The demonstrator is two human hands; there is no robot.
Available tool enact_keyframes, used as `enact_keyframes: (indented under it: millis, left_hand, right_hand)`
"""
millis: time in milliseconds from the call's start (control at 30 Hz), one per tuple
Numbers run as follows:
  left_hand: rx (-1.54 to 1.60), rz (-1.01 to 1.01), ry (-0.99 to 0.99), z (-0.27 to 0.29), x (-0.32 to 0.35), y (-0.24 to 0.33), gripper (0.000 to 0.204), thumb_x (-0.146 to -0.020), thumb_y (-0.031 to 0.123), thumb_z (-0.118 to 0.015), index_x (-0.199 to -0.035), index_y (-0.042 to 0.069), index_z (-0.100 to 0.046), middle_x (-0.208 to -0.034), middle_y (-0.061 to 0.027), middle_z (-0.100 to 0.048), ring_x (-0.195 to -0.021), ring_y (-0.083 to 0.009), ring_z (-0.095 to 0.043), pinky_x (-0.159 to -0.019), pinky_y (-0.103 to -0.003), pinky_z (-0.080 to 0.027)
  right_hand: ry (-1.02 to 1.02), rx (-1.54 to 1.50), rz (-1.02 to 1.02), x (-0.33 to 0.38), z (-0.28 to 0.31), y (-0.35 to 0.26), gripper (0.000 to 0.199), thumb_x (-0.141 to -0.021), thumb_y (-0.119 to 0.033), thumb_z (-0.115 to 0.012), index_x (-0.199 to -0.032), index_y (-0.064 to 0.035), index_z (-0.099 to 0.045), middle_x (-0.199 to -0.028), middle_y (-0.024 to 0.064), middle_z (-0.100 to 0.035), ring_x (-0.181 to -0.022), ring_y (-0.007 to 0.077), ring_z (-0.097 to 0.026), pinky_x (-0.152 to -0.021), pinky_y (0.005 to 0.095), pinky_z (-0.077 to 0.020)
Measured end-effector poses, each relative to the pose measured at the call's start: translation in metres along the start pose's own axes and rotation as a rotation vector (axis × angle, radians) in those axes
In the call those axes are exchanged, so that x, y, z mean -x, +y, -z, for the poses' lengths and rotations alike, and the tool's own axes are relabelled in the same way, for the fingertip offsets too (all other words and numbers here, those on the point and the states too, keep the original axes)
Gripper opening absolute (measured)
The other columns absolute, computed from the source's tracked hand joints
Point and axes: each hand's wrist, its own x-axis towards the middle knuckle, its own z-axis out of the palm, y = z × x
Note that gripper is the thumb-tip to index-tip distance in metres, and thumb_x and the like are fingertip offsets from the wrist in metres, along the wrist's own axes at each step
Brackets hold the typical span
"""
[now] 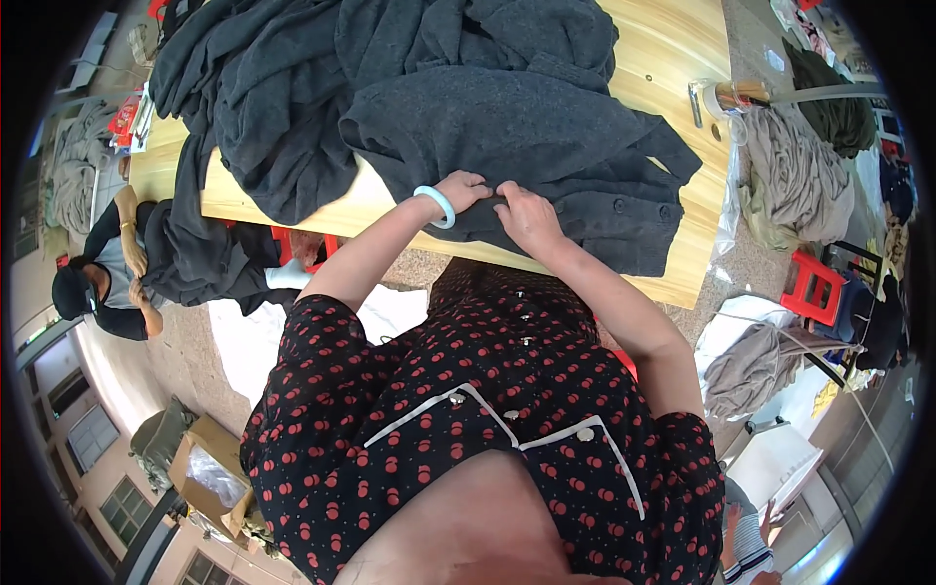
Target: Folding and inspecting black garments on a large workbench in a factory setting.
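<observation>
A dark grey knitted cardigan [507,122] lies spread at the table's near edge, its buttoned front band toward me. My left hand [462,191], with a pale bangle [439,207] at the wrist, pinches the band. Close to its right, my right hand [527,216] has its fingers bent onto the same band, thumb toward the left hand. Whatever lies between the fingertips is too small to make out. Several dark buttons, one a round button [618,207], run along the band right of my hands.
More dark knitwear [263,88] is heaped on the wooden table [682,244] to the left and back. Scissors or a similar metal tool [695,104] lie by a container [717,97] at the right edge. A co-worker [117,263] handles dark cloth at left. A red stool [814,288] stands right.
</observation>
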Motion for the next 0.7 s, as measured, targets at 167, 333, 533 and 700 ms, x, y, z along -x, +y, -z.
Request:
enact_keyframes:
  millis: [167,333,533,700]
  left_hand:
    - [-0.183,-0.162,0.048,-0.002,0.002,0.003,0.037,-0.076,0.030,-0.050,-0.087,-0.005,-0.058,-0.086,-0.0237,-0.058,-0.088,-0.0366,-0.052,-0.077,-0.038,-0.040]
    - [-0.470,-0.351,0.096,-0.008,0.015,0.011,0.035,-0.076,0.027,-0.051,-0.083,-0.007,-0.053,-0.085,-0.0232,-0.056,-0.086,-0.0364,-0.052,-0.077,-0.040,-0.041]
    - [-0.500,-0.327,0.166,-0.020,0.019,0.011,0.027,-0.076,0.017,-0.049,-0.086,-0.008,-0.051,-0.084,-0.0235,-0.054,-0.084,-0.0350,-0.053,-0.075,-0.040,-0.042]
    - [-0.492,-0.280,0.198,-0.024,0.020,0.005,0.022,-0.074,0.011,-0.047,-0.087,-0.007,-0.052,-0.085,-0.0223,-0.054,-0.085,-0.0345,-0.053,-0.074,-0.040,-0.042]
  right_hand:
    - [-0.003,0.196,0.089,0.001,-0.003,0.006,0.015,-0.075,-0.012,-0.054,-0.084,-0.0008,-0.049,-0.077,0.0167,-0.057,-0.076,0.0316,-0.056,-0.067,0.0381,-0.0457]
    - [0.011,0.282,0.176,0.001,-0.006,0.011,0.012,-0.077,-0.012,-0.053,-0.081,-0.0011,-0.049,-0.075,0.0157,-0.057,-0.074,0.0288,-0.057,-0.066,0.0362,-0.0459]
    - [0.016,0.284,0.214,-0.002,-0.007,0.016,0.009,-0.077,-0.011,-0.049,-0.074,-0.0024,-0.048,-0.073,0.0157,-0.056,-0.073,0.0278,-0.057,-0.065,0.0363,-0.0458]
    - [-0.069,0.269,0.225,-0.003,-0.002,0.018,0.009,-0.077,-0.008,-0.049,-0.082,-0.0009,-0.050,-0.076,0.0172,-0.056,-0.074,0.0311,-0.056,-0.064,0.0387,-0.0445]
